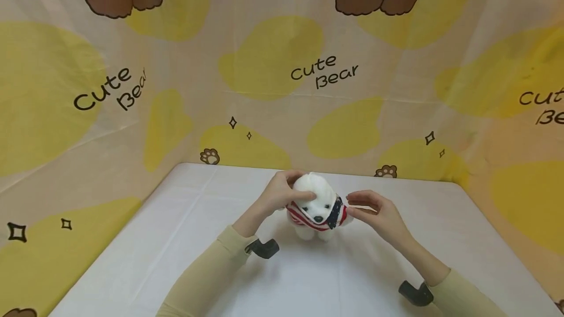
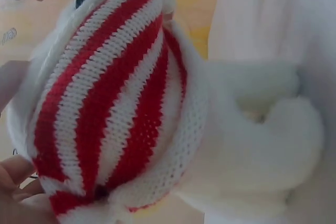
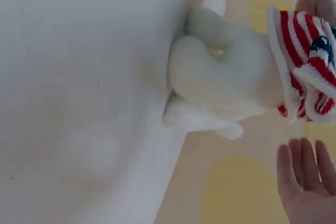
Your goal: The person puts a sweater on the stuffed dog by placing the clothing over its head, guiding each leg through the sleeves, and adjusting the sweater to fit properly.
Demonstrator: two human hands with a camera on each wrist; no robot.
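A white plush dog (image 1: 314, 191) stands on its legs on the white table, face toward me. Around its neck and upper body is a knit sweater (image 2: 121, 87) with red and white stripes and a navy part. My left hand (image 1: 282, 192) holds the dog's head, thumb across the front and fingers behind, mostly hidden. On the other side my right hand (image 1: 382, 215) is held beside the sweater with nothing in its grasp. In the right wrist view the right hand's fingers (image 3: 312, 169) are nearly straight, apart from the sweater.
The white table (image 1: 211, 268) reaches back to a fabric wall (image 1: 264, 111) printed with yellow patches, bears and lettering, which also encloses both sides. A dark wrist mount (image 1: 266, 248) sits on the left forearm, another mount (image 1: 415, 293) on the right.
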